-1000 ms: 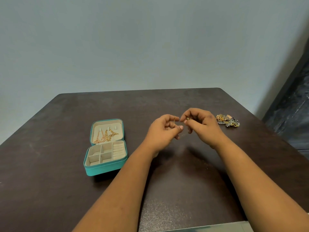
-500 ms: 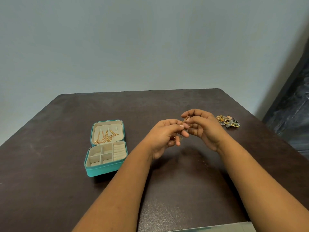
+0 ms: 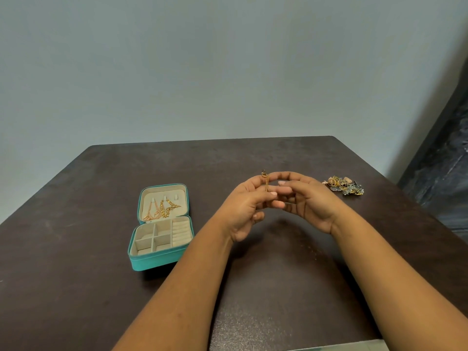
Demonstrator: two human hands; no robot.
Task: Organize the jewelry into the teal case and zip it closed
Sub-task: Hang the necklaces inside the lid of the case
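Note:
The teal case [image 3: 154, 262] lies open on the dark table, left of my hands. Gold chains [image 3: 162, 208] hang in its lid; its cream compartments hold nothing I can see. My left hand [image 3: 247, 209] pinches a thin gold chain [image 3: 265, 179] upright between thumb and fingers, its clasp sticking up above the fingertips. My right hand [image 3: 307, 198] meets the left at the fingertips, fingers curled toward the chain; whether it grips the chain is hidden. A small pile of loose jewelry [image 3: 343, 184] sits on the table to the right of my right hand.
The dark brown table [image 3: 278, 274] reaches a plain grey wall at the back. A dark panel stands beyond the table's right edge [image 3: 445, 158]. A pale strip shows at the near edge.
The chain's clasp end now stands above my left fingertips. My hands have stayed together over the table's middle, shifting slightly.

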